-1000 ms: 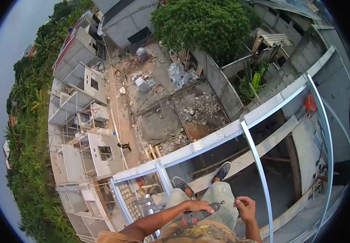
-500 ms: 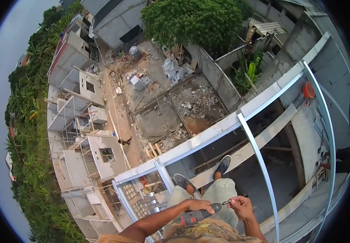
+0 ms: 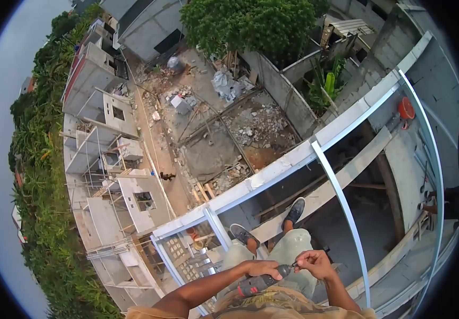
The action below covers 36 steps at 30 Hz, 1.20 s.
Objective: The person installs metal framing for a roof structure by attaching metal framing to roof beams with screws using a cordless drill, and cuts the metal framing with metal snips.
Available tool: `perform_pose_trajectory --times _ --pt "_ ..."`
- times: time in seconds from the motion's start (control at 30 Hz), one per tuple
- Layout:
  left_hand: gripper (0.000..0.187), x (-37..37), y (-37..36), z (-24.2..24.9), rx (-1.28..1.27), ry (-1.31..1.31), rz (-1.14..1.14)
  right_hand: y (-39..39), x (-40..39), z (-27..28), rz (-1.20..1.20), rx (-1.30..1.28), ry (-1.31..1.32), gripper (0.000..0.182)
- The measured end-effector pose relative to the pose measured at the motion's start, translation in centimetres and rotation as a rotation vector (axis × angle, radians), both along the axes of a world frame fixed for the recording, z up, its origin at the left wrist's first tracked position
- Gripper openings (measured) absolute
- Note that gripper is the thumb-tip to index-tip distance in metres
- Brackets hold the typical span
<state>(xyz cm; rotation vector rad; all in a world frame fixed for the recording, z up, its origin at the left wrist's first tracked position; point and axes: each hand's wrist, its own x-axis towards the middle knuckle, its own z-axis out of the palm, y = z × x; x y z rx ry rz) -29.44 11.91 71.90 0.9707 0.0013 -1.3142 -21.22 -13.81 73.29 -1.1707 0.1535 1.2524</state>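
Observation:
In front of my waist, a dark grey and red cordless drill (image 3: 256, 285) lies across my body, its chuck (image 3: 284, 270) pointing right. My left hand (image 3: 262, 268) is closed over the drill's body near the chuck. A short dark bit (image 3: 294, 265) sticks out of the chuck. My right hand (image 3: 315, 263) is closed in a pinch at that tip; whatever small piece is between its fingers is too small to name. Below the drill are my light trousers (image 3: 292, 250).
My shoes (image 3: 294, 210) rest on or beside a narrow concrete beam (image 3: 341, 175) high above a dark opening (image 3: 365, 212). Metal channels (image 3: 341, 212) cross nearby. An orange bucket (image 3: 406, 108) stands at right. Another person's hand (image 3: 427, 207) shows at far right. Rubble (image 3: 256, 127) covers the ground below.
My right hand has turned slightly and its pinch sits a little closer to the drill's tip. The drill stays almost in place in my left hand. The view has shifted slightly.

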Motion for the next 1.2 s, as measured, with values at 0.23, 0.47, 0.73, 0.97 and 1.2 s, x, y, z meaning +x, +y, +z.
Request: perform_pose_trajectory --times 0.23,0.47,0.73,0.97,1.2 --pt "0.036 5.1 -5.0 0.1 0.153 0.070 0.822 -0.8 0.8 -4.5 -0.101 0.336 -0.394 0.155" --pt "0.043 11.6 -10.2 -2.6 0.396 0.139 0.964 -0.4 0.6 -8.1 -0.281 0.128 -0.736 0.160" --pt "0.059 15.2 -13.5 -7.7 0.648 -0.310 0.762 -2.6 3.3 -15.6 -0.805 0.226 -0.235 0.111" --pt "0.110 23.8 -2.3 -20.7 1.033 -1.248 0.301 -8.9 8.2 -23.8 -0.847 0.409 0.006 0.099" --pt "0.153 37.8 -2.3 -40.1 1.143 -1.690 0.078 -5.9 7.4 -38.2 -1.094 0.641 0.341 0.077"
